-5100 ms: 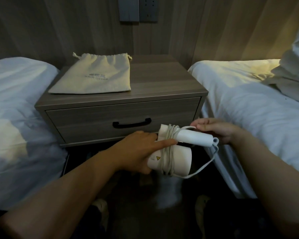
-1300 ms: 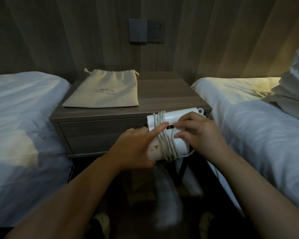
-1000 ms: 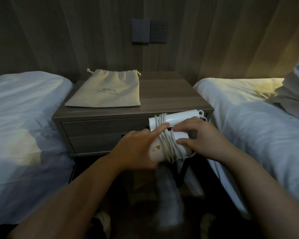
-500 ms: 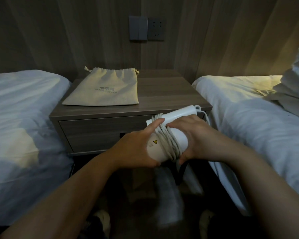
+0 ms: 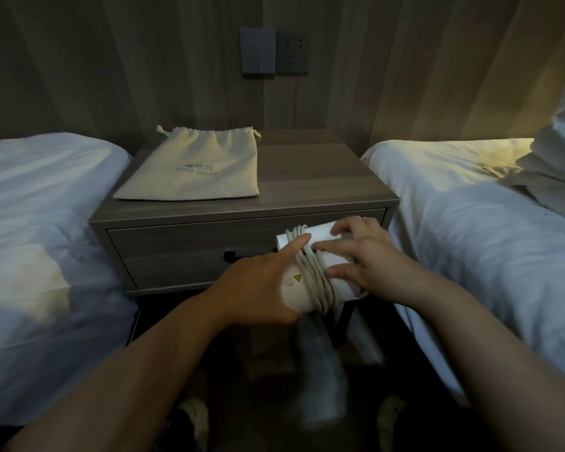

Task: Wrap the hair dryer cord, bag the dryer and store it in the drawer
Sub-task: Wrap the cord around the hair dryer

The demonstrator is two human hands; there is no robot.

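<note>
My left hand [image 5: 258,285] grips the barrel end of the hair dryer [image 5: 307,275], index finger laid out along the folded handle to pin the coils. My right hand [image 5: 366,256] is closed over the other side, fingertips pressing on the cord [image 5: 310,272] where it crosses the body. The dryer is held in the air, in front of the drawer [image 5: 190,252], which is shut.

Change noted: five seconds ago a slack loop of cord hung below the dryer and my right hand held the far end of the handle. Now no loose loop shows; the turns lie tight round barrel and handle together, and my right hand has moved onto the bundle. Half a second ago that hand covered more of the coils. I judge wrapping essentially done, with only the tail or plug left to tuck; the plug itself is hidden.

Bagging and storing not begun. The drawstring bag [image 5: 196,168] lies flat and unopened on the nightstand [image 5: 323,177], well apart from my hands.

Count: one dryer, one bag, one drawer, one nightstand, two beds [image 5: 40,203], two wall plates [image 5: 274,55]. Cord turns: roughly five, blurred.
</note>
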